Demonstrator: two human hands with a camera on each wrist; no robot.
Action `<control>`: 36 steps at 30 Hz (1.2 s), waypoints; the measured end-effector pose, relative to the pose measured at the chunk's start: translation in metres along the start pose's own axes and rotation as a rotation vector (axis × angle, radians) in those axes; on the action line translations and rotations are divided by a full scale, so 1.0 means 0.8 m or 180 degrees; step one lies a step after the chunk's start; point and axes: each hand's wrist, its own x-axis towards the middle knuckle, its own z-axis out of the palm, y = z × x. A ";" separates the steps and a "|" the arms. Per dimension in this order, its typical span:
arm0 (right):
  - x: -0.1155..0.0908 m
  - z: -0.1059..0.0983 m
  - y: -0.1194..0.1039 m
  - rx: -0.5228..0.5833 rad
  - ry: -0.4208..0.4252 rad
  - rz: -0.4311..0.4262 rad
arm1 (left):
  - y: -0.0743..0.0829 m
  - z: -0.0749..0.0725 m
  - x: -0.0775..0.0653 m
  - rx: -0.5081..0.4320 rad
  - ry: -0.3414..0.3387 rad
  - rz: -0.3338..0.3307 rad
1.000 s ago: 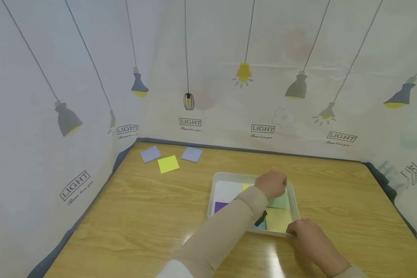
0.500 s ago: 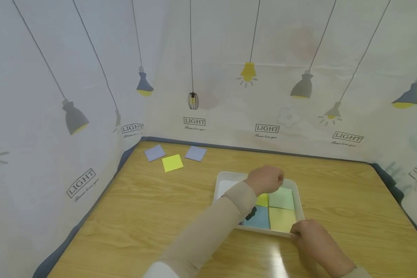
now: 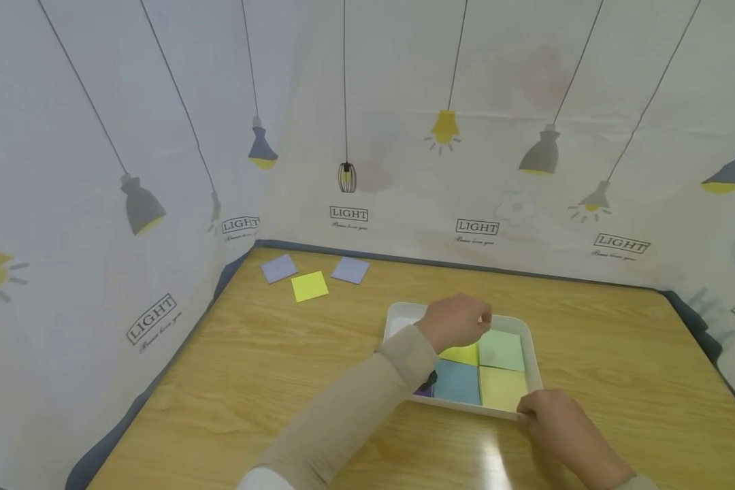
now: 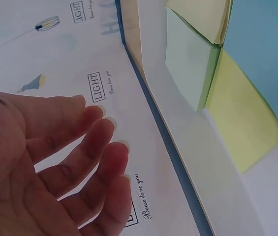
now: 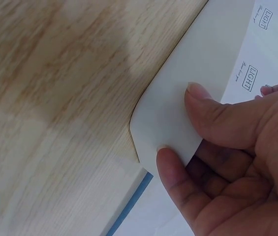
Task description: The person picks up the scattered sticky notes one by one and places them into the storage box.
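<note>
My left hand (image 3: 456, 320) hovers over the far side of a shallow white tray (image 3: 471, 409). In the left wrist view its fingers (image 4: 97, 140) bend loosely, with nothing between them and the thumb. Inside the tray lie pads of sticky notes: light green (image 3: 502, 350), pale yellow (image 3: 503, 388), blue (image 3: 457, 382) and bright yellow (image 3: 462, 355). A purple pad (image 3: 425, 393) is mostly hidden by the left sleeve. My right hand (image 3: 557, 422) holds the tray's near right corner, thumb and fingers on its white wall (image 5: 163, 108).
On the wooden table (image 3: 269, 354), towards the back left, lie two lilac squares (image 3: 279, 269) and a bright yellow square (image 3: 309, 286). A white cloth (image 3: 404, 170) printed with lamps encloses the table at the back and sides. A dark band runs along the table's edge.
My left hand has drawn back to the left over the tray, uncovering more of the light green, bright yellow and blue pads. The right hand stays at the tray corner. The head view has shifted slightly.
</note>
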 end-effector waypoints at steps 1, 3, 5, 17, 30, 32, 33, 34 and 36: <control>0.000 0.000 0.000 -0.0007 0.0004 -0.0010 | -0.001 -0.001 -0.002 -0.0006 0.0008 0.0003; 0.000 0.000 0.000 -0.0003 0.0012 -0.0025 | -0.004 -0.003 -0.006 -0.0013 0.0031 0.0007; 0.000 0.000 0.000 -0.0008 0.0028 -0.0038 | -0.008 -0.006 -0.010 -0.0018 0.0073 -0.0001; 0.000 0.001 0.000 0.0007 0.0041 0.0003 | -0.080 -0.008 -0.023 0.0032 0.0458 -0.0364; 0.002 -0.001 0.000 0.0082 -0.0170 0.0170 | -0.135 -0.007 -0.042 -0.0033 0.0641 -0.0631; 0.002 -0.001 0.000 0.0081 -0.0165 0.0163 | -0.145 -0.005 -0.043 -0.0053 0.0683 -0.0656; 0.002 -0.001 0.000 0.0077 -0.0161 0.0160 | -0.152 -0.004 -0.043 -0.0071 0.0698 -0.0673; 0.002 -0.001 0.000 0.0075 -0.0157 0.0157 | -0.160 -0.002 -0.042 -0.0078 0.0723 -0.0696; 0.002 -0.001 0.000 0.0096 -0.0169 0.0157 | -0.176 0.003 -0.041 -0.0104 0.0766 -0.0754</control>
